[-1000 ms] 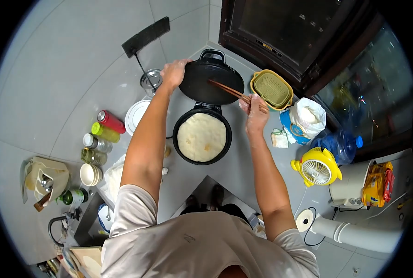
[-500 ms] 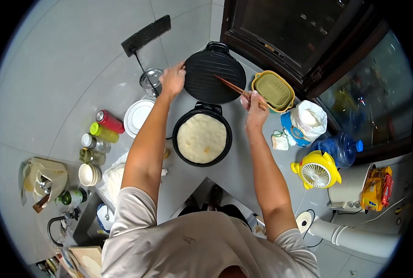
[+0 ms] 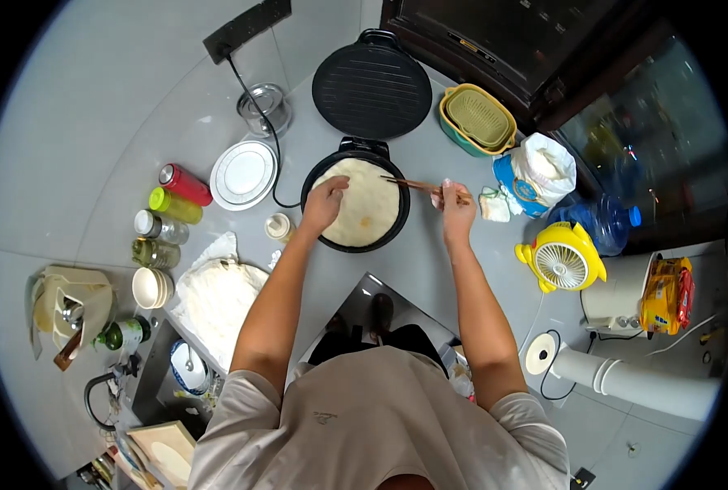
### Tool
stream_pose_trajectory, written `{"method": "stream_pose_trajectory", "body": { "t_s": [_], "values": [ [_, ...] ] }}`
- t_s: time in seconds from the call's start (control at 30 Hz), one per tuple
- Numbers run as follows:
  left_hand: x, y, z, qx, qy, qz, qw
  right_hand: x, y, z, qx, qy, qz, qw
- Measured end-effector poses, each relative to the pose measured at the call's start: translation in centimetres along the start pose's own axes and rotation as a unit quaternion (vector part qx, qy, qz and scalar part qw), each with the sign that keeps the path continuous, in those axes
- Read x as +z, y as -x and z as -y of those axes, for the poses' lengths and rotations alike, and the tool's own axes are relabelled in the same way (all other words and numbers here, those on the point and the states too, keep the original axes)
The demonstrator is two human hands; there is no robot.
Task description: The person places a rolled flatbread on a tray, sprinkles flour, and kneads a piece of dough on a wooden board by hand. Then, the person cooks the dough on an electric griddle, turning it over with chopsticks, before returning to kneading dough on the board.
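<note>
A round, pale flatbread (image 3: 366,204) with a few browned spots lies in the black electric griddle (image 3: 402,214), whose ridged lid (image 3: 372,91) is folded back. My left hand (image 3: 324,206) is over the bread's left side, fingers stretched toward its surface; contact is hard to judge. In my right hand (image 3: 456,209), to the right of the griddle, is a pair of wooden chopsticks (image 3: 421,186). Their dark tips reach across the rim to the bread's upper right part.
Left of the griddle are a stack of white plates (image 3: 245,174), a small jar (image 3: 279,228) and a floury cloth (image 3: 217,306). Several bottles line the left side. A colander basket (image 3: 480,120), a flour bag (image 3: 544,167) and a yellow fan (image 3: 562,257) stand at right.
My left hand has left the lid's edge and come down over the flatbread. The chopsticks have moved from in front of the lid to the bread. The camera view has shifted.
</note>
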State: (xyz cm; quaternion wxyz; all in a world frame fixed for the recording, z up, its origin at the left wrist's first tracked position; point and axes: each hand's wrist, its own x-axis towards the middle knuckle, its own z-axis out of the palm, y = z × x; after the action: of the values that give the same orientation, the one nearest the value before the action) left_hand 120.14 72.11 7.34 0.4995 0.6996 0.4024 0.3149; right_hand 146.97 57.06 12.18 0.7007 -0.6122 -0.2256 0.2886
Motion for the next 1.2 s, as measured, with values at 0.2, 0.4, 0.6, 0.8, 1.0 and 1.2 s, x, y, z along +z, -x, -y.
{"method": "stream_pose_trajectory", "body": {
  "t_s": [0.2, 0.4, 0.6, 0.8, 1.0, 1.2],
  "values": [
    [0.9, 4.2, 0.9, -0.039, 0.001, -0.002, 0.999, -0.8, 4.3, -1.7, -0.041, 0.068, -0.047, 0.996],
    [0.8, 4.8, 1.0, -0.043, -0.041, -0.011, 0.998, -1.0, 4.5, -3.2, -0.018, -0.001, -0.066, 0.998],
    [1.4, 2.2, -0.2, 0.033, -0.200, 0.032, 0.979, -1.8, 5.0, -2.9, -0.045, -0.052, -0.031, 0.997],
    [4.1, -3.3, -2.5, 0.128, -0.399, 0.098, 0.903, -2.7, 5.3, -3.2, -0.058, 0.020, -0.004, 0.998],
    [7.9, -7.9, -3.9, 0.171, -0.550, 0.208, 0.791, -3.4, 4.7, -3.7, -0.057, 0.021, 0.008, 0.998],
    [8.4, -9.2, -4.9, 0.179, -0.582, 0.240, 0.756, -4.3, 3.9, -4.6, -0.059, -0.007, 0.011, 0.998]
  ]
}}
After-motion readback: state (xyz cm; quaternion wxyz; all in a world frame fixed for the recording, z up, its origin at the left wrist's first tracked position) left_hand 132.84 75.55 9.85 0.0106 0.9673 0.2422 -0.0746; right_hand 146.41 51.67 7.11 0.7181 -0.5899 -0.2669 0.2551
